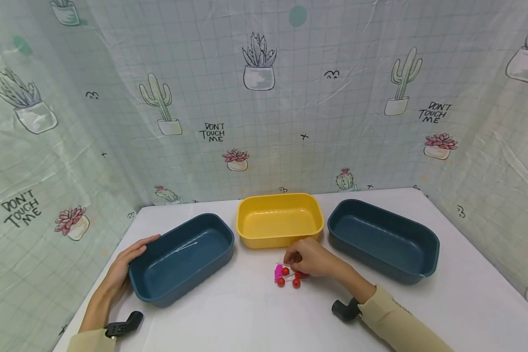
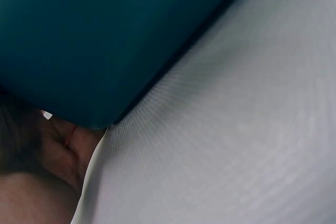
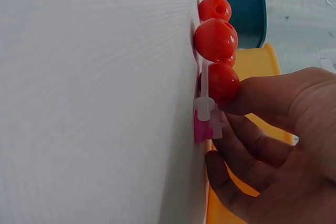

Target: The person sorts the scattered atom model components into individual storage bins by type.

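Observation:
In the head view my left hand [image 1: 122,264] rests along the outer left side of a dark blue bin [image 1: 158,293], its fingers stretched out at the rim. Thin white sticks [image 1: 186,247] lie inside that bin. My right hand [image 1: 310,256] reaches over a small pile at mid-table, thumb and fingers pinching a thin white plastic stick [image 3: 216,124]. Around the fingertips are several red beads [image 3: 216,40] with holes, more white sticks [image 3: 205,82] and a magenta piece [image 1: 278,273]. The fingers partly cover the pile.
A yellow bin [image 1: 279,242] stands just behind the pile. Farther right is a second dark blue bin [image 1: 383,261], set at an angle near my right forearm. A printed cloth [image 1: 281,122] hangs behind the white-covered table [image 1: 255,318].

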{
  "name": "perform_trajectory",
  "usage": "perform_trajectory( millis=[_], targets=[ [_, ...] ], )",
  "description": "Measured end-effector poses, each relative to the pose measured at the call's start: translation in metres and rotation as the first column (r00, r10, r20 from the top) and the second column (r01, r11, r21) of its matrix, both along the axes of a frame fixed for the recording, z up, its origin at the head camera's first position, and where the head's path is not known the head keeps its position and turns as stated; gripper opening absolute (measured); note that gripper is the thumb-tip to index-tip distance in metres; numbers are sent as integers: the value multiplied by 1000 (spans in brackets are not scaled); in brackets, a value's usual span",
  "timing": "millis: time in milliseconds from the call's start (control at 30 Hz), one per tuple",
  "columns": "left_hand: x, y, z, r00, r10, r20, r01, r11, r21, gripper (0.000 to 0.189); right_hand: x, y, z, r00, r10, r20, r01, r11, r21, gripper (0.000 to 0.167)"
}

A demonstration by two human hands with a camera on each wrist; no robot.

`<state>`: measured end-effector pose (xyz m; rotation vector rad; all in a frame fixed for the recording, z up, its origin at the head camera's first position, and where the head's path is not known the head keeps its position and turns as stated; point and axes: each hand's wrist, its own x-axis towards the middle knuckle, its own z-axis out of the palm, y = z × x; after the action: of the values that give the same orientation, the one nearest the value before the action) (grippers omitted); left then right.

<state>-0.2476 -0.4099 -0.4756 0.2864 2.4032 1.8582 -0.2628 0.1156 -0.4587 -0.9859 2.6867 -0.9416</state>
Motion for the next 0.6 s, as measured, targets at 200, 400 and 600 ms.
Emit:
perform_trajectory(
  millis=[200, 400, 600],
  targets=[
    [0, -1, -1, 1000, -2, -7, 2, 1000, -1, 51, 0, -1, 1, 1000, -24, 14, 24, 1000, -6, 14],
    [-1, -2, -1, 1000, -4, -13, 5, 1000, 7, 51, 0, 0, 3, 999, -25, 33, 26, 999, -25, 15],
    [-2, -2, -1, 1000, -8, -23, 8, 1000, 2, 51, 1, 1, 6, 998, -29, 49, 31, 999, -37, 15]
  ],
)
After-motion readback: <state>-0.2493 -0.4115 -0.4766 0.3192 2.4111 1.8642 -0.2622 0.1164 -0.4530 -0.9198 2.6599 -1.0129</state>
